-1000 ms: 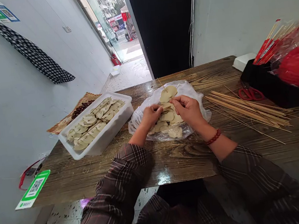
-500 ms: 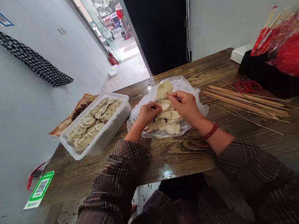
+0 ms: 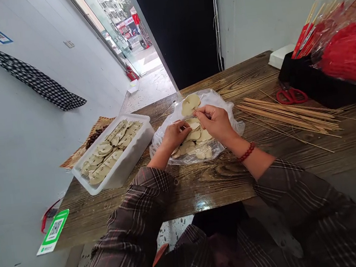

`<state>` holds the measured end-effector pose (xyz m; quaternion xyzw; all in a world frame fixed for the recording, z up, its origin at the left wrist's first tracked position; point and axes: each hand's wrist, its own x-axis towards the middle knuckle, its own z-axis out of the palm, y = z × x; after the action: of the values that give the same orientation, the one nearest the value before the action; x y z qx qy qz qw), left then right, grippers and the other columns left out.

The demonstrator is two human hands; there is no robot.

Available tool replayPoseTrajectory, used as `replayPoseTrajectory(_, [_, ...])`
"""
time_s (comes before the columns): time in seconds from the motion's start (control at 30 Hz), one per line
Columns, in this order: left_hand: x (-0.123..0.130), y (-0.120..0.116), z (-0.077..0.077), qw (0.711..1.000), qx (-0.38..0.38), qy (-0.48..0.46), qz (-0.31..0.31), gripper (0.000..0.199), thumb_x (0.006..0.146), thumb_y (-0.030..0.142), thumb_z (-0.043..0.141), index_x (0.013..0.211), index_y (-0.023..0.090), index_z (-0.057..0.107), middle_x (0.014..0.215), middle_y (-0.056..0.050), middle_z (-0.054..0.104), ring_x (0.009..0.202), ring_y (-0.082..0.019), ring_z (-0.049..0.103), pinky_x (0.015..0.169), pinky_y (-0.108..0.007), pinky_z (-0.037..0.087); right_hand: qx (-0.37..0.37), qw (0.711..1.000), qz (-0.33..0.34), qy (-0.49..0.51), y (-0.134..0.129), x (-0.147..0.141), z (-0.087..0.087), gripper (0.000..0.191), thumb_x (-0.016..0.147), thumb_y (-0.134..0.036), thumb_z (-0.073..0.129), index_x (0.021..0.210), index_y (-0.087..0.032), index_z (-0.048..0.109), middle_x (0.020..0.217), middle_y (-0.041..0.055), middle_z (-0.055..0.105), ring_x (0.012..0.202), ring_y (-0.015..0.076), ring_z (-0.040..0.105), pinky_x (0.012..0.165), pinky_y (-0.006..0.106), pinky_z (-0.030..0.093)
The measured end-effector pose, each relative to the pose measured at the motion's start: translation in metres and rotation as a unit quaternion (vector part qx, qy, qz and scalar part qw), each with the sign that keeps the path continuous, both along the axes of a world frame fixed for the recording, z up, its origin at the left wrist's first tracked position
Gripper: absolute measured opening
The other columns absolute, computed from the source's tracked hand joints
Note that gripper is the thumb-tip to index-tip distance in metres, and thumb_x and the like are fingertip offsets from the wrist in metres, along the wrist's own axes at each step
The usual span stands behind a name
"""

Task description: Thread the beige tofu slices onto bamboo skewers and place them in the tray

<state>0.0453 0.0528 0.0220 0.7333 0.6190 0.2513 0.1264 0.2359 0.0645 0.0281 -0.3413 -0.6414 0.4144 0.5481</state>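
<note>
My right hand [image 3: 215, 120] is closed in a pinch on a thin wooden skewer, mostly hidden by the fingers. A pale round slice [image 3: 190, 104] is threaded on it, just beyond the fingertips. My left hand [image 3: 175, 136] has its thumb and fingertips drawn together at the edge of another pale slice [image 3: 193, 125], over the pile. More thin, flat slices [image 3: 203, 151] lie heaped on a clear plastic bag [image 3: 164, 125] under both hands. What kind of food the slices are I cannot tell.
To the left stands a white plastic tub [image 3: 121, 171] of skewered slices, beside a patterned mat [image 3: 96, 136]. Loose bamboo skewers [image 3: 291, 116] lie on the right, near red-handled scissors [image 3: 292, 95] and a black box [image 3: 307, 84]. The wooden table's front edge [image 3: 202, 210] is close to my body.
The view has shifted slightly. My right hand has moved a little with the skewer and its slice; my left hand stays by the pile.
</note>
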Motion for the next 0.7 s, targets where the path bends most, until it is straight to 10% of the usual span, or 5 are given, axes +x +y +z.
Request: replayPoseTrajectory(0.7, [-0.0042,0.0012,0.0051,0.996,-0.052,-0.059,0.052,0.032,0.079,0.041,0.054,0.077,0.015,0.072,0.073,-0.002,0.068,0.068,-0.014,0.054,0.061,-0.024,0.041,-0.002,1.000,-0.003,0.009,0.0000,-0.0002,0.0013,0.025,0.087,-0.037,0.056,0.080,-0.016,0.067,0.054,-0.0032,0.051,0.053,0.0118,0.045,0.053,0.025,0.033])
